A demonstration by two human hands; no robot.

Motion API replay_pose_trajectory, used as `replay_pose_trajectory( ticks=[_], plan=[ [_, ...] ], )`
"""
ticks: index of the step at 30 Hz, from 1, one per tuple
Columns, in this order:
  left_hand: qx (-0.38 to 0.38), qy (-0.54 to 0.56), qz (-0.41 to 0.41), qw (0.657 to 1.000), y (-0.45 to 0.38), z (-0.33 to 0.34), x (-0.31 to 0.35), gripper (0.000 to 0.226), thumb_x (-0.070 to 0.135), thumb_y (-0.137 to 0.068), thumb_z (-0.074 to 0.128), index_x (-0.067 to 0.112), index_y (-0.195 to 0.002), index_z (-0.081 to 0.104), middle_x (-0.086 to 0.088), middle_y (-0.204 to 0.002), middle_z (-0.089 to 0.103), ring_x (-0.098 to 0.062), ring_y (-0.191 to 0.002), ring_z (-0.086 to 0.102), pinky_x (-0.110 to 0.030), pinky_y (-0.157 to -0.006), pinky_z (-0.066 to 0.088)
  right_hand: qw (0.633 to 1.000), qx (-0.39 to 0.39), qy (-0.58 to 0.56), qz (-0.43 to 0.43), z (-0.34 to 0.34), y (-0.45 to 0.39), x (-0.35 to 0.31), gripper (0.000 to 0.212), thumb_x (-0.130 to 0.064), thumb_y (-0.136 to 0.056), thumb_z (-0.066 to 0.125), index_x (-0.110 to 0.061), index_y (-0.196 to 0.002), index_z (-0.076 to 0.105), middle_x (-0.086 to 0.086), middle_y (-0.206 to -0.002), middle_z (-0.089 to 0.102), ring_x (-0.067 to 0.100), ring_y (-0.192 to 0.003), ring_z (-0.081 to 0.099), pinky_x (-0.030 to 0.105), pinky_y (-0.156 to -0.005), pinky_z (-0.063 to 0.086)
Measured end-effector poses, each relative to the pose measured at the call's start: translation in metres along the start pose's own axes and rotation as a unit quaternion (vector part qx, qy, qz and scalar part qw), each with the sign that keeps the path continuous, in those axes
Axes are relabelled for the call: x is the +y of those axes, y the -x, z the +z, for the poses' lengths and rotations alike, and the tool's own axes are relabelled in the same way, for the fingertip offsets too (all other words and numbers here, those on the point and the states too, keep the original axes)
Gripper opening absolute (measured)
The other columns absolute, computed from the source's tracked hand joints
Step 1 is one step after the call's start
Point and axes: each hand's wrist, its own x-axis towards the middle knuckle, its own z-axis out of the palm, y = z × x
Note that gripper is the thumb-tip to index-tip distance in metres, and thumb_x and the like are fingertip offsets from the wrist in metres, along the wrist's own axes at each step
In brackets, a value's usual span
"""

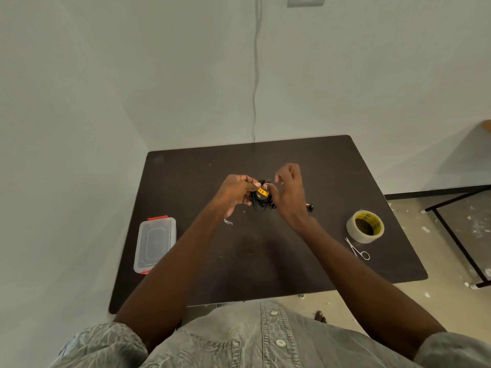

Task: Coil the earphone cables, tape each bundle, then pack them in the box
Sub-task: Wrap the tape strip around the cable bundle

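1. The left hand (pixel 237 191) holds a bundle of black earphone cable (pixel 261 199) above the middle of the dark table (pixel 318 181), fingers curled round it and the thumb pressed on top.
2. A strip of yellow tape (pixel 262 192) shows on the bundle, just beside the left thumb.
3. The right hand (pixel 288 192) is at the bundle's other side with its upper fingers loosely spread; its lower fingers seem to touch the cable — whether they pinch the tape or the cable I cannot tell.
4. A loose end of cable with a small plug (pixel 309 207) shows past the right wrist, low over the table.
5. The clear box (pixel 155 244) with red clips lies lid-on near the table's left edge, well apart from the hands. The tape roll (pixel 365 226) and a small pair of scissors (pixel 357 248) lie at the right.
6. Handling, as I judge it: the cable is light, thin and springy, so the loops will want to open as soon as the grip eases. Best held across the whole bundle at its middle, squeezing all loops together, never by one strand.
7. The tape is likely sticky and flimsy — it should be pressed down flat around the waist of the bundle, and the loose end tucked in before packing.
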Motion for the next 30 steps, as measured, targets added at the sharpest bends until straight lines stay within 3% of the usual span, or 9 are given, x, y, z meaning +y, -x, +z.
replay_pose_trajectory(
  ticks=[4,6,10,16,23,30],
  plan=[
    [0.005,0.006,0.002,1.0,-0.002,0.002,0.003,0.005,0.008,-0.088,0.066,0.003,-0.089,0.066,-0.007,-0.071,0.07,-0.014,-0.06,0.06,-0.022,-0.047,0.044,0.999,-0.004,-0.042,-0.014,0.001,0.001,0.001,0.014,0.008,-0.085,0.06,-0.001,-0.082,0.05,-0.003,-0.091,0.038,0.005,-0.072,0.045,0.017,-0.056,0.039],
    [0.004,0.007,0.003,1.0,-0.002,0.002,0.004,0.004,0.008,-0.088,0.066,0.004,-0.088,0.066,-0.008,-0.072,0.069,-0.014,-0.059,0.059,-0.022,-0.047,0.044,0.999,-0.006,-0.029,-0.029,0.002,0.001,0.003,0.016,0.0,-0.085,0.064,-0.014,-0.082,0.057,0.0,-0.093,0.039,0.015,-0.074,0.045,0.021,-0.056,0.038],
    [0.005,0.009,0.006,1.0,-0.003,0.001,0.005,0.003,0.008,-0.088,0.066,0.004,-0.088,0.065,-0.008,-0.071,0.069,-0.013,-0.057,0.059,-0.021,-0.045,0.043,0.999,-0.011,0.005,-0.032,-0.001,-0.002,0.002,0.004,-0.005,-0.084,0.07,-0.007,-0.087,0.071,0.0,-0.093,0.041,0.015,-0.079,0.042,0.014,-0.061,0.031],
    [0.003,0.003,0.014,1.0,-0.003,-0.001,0.005,0.004,0.008,-0.088,0.066,0.004,-0.088,0.066,-0.008,-0.074,0.069,-0.011,-0.057,0.06,-0.022,-0.049,0.044,0.998,-0.037,0.015,-0.044,0.0,-0.006,0.008,0.007,-0.01,-0.087,0.065,-0.005,-0.087,0.071,0.005,-0.092,0.045,0.019,-0.081,0.044,0.029,-0.061,0.041],
    [-0.015,-0.017,0.029,0.999,-0.007,-0.004,0.001,0.006,0.008,-0.089,0.065,0.003,-0.091,0.066,-0.011,-0.08,0.068,-0.016,-0.066,0.059,-0.023,-0.051,0.045,0.991,-0.112,0.043,-0.066,-0.001,-0.01,0.013,0.013,-0.008,-0.088,0.062,-0.004,-0.095,0.073,0.007,-0.094,0.048,0.019,-0.089,0.045,0.025,-0.069,0.036],
    [-0.036,-0.069,0.059,0.995,-0.006,-0.009,0.001,0.012,0.009,-0.09,0.064,0.001,-0.098,0.066,-0.009,-0.084,0.066,-0.01,-0.066,0.057,-0.023,-0.054,0.043,0.975,-0.219,0.018,-0.042,-0.007,-0.017,0.011,0.012,-0.004,-0.092,0.052,-0.005,-0.082,0.06,0.003,-0.101,0.044,0.018,-0.094,0.043,0.026,-0.077,0.037]
  ],
)
